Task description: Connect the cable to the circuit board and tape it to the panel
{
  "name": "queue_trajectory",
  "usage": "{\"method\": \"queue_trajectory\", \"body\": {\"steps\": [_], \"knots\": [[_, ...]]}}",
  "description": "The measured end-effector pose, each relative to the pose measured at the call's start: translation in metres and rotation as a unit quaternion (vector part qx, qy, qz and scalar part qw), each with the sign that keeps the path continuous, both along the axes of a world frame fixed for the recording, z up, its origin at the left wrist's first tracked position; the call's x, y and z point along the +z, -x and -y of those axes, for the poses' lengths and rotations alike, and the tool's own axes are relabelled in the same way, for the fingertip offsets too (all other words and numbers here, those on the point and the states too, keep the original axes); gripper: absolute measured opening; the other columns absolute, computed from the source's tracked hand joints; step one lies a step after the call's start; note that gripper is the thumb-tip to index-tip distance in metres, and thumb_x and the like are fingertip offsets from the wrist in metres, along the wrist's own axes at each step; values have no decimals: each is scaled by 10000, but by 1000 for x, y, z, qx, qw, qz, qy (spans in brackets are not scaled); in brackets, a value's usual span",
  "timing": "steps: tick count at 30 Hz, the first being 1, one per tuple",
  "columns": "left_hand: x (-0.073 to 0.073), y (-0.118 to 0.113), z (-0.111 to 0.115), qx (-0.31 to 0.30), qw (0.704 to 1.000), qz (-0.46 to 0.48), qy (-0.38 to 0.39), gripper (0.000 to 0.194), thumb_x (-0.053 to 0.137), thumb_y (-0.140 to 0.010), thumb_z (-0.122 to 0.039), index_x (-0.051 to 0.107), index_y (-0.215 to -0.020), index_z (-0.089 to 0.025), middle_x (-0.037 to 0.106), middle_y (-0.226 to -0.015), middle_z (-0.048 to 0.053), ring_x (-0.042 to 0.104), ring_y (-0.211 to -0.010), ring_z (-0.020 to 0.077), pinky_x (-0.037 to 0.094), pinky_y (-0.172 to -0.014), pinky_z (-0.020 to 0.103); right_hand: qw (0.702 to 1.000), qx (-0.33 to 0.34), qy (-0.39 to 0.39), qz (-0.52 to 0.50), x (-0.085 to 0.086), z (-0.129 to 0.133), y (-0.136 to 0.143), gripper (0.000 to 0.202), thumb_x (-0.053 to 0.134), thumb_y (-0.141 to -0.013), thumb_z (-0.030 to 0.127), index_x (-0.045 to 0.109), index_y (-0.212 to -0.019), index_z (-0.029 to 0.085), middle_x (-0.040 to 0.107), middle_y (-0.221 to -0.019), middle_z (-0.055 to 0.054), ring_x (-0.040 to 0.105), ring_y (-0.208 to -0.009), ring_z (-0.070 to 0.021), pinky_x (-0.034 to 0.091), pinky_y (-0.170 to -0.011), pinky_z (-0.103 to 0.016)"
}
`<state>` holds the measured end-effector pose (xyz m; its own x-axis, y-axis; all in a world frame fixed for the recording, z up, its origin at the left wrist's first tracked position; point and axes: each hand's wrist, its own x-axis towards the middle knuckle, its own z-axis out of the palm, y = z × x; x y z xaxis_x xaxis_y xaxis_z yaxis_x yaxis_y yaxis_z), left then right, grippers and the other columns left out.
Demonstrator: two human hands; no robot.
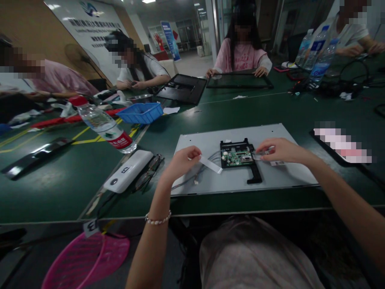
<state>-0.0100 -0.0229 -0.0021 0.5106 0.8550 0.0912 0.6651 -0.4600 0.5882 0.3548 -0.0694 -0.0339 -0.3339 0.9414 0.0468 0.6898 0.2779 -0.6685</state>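
In the head view a pale grey flat panel (198, 138) lies on the green table in front of me. On its middle sits a black plastic bracket (255, 172) holding a green circuit board (236, 157). My left hand (185, 157) pinches one end of a white strip (211, 164), which looks like tape; its other end reaches the bracket's lower left. Thin grey cables (207, 158) run from the board toward the left, partly under the strip. My right hand (275, 150) is at the bracket's right side, fingers closed around something small and pale that I cannot make out.
Left of the panel are eyeglasses (149, 172), a white power bank (128, 171) and a tilted-looking water bottle (104, 126). Beyond stands a blue tray (140, 113). A phone (341, 146) lies at right. Several people sit around the table; one holds a black frame (240, 86).
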Motion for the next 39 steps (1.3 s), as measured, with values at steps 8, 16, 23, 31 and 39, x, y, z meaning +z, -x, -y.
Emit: {"method": "queue_trajectory", "body": {"steps": [8, 16, 23, 31, 39], "knots": [[9, 1, -29, 24, 990, -99, -101, 217, 465, -799, -208, 656, -901, -189, 697, -889, 41, 642, -828, 188, 486, -759, 297, 1000, -1, -15, 6, 1, -1, 9, 156, 622, -732, 316, 705, -792, 198, 664, -915, -55, 623, -814, -198, 505, -714, -317], [11, -21, -65, 16, 968, -211, -137, 326, 522, -790, -209, 617, -1099, -167, 655, -1066, 84, 606, -970, 217, 466, -885, 338, 992, -116, -39, 29, -6, -10, -19, 163, 602, -757, 318, 707, -787, 196, 687, -889, -65, 637, -844, -230, 487, -781, -380], [11, -87, -49, -140, 958, -185, -169, 318, 520, -848, -289, 624, -1119, -157, 643, -1111, 86, 603, -1005, 215, 455, -907, 316, 991, -125, -28, 30, -9, -10, -19, 156, 595, -760, 293, 706, -804, 193, 696, -881, -61, 645, -823, -220, 498, -769, -376], [2, -115, -51, -74, 954, -233, -176, 223, 508, -827, -168, 723, -886, -163, 708, -923, 93, 645, -893, 215, 472, -783, 293, 992, -115, -43, 44, -11, -12, -20, 148, 598, -776, 290, 704, -811, 193, 678, -907, -68, 645, -813, -214, 512, -761, -378], [10, -126, -54, -45, 943, -236, -230, 281, 433, -893, -210, 700, -968, -162, 685, -1003, 102, 622, -945, 231, 463, -794, 336, 993, -110, -34, 30, -8, -12, -19, 136, 603, -786, 283, 698, -822, 192, 673, -920, -68, 648, -817, -210, 529, -762, -378]]}}
